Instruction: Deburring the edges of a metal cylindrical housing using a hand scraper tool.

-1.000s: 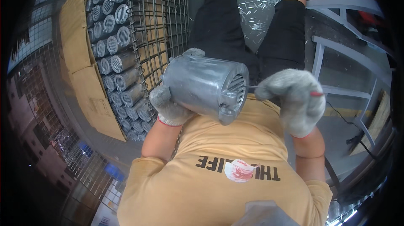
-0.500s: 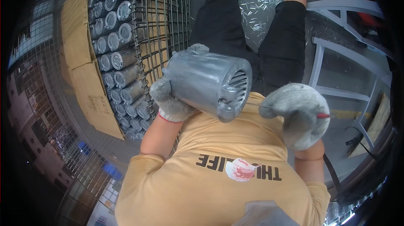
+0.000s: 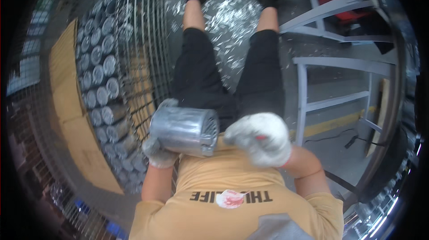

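Note:
A shiny grey metal cylinder (image 3: pixel 176 128) lies sideways above my lap, its slotted end turned to the right. My left hand (image 3: pixel 158 154), in a grey-white work glove, is closed round its left end, with glove fingers showing above and below. Just right of the slotted end is my right hand (image 3: pixel 264 140), gloved too and curled into a fist. A bit of a red tool handle (image 3: pixel 261 137) shows in that fist. The rest of the tool is hidden or blurred, so I cannot tell whether its tip touches the cylinder.
On my left stands a wire cage (image 3: pixel 149 38) with stacked metal cylinders (image 3: pixel 103 93) and a cardboard sheet (image 3: pixel 73 119) along its side. Shiny metal scraps (image 3: pixel 234 16) litter the floor between my feet. Pale metal frames (image 3: pixel 339 64) stand at the right, near a dark cable (image 3: pixel 328 139).
The view has shifted, showing more floor and my feet. The cylinder is lower and farther from the camera, still in my left hand. My right fist has come closer to its slotted end.

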Tool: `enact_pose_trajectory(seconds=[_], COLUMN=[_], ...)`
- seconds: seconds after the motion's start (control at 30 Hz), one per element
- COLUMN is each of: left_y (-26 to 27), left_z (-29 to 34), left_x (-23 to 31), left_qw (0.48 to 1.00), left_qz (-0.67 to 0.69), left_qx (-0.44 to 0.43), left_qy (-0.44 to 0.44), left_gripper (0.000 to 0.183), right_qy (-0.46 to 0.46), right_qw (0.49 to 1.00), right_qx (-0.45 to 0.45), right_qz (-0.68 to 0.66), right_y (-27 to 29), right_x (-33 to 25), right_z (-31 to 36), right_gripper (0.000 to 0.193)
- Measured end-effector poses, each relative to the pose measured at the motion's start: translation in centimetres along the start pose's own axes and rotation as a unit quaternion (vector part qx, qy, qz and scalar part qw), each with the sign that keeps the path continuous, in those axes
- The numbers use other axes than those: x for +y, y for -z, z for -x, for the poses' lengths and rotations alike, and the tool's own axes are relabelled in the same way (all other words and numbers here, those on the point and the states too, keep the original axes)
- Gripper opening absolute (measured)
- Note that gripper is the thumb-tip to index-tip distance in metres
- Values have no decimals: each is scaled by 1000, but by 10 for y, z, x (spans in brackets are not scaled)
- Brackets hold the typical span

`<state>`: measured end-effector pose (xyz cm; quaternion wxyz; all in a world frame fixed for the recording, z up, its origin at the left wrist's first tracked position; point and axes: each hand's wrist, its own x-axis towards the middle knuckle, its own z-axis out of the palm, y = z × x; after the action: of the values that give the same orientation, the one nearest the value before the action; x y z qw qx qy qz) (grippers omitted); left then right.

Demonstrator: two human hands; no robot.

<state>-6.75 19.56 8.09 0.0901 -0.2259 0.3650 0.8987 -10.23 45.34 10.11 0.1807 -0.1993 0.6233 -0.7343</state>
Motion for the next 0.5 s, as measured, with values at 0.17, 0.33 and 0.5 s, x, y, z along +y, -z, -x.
enact_pose_trajectory(seconds=[0.17, 0.33, 0.5], left_y=[18, -6, -10], left_z=[-3, -12, -23], left_x=[-1, 3, -1], left_qw=[997, 997, 996], left_qz=[-35, -19, -39], left_qx=[-49, -49, -52], left_qy=[-38, -54, -69], left_gripper=[103, 111, 103], right_qy=[128, 150, -210], right_qw=[976, 961, 917], right_qx=[-11, 78, 116], right_qz=[174, 218, -318], right_y=[-2, -15, -18], right_x=[-17, -11, 2], right_z=[-15, -18, -20], right_gripper=[16, 13, 12])
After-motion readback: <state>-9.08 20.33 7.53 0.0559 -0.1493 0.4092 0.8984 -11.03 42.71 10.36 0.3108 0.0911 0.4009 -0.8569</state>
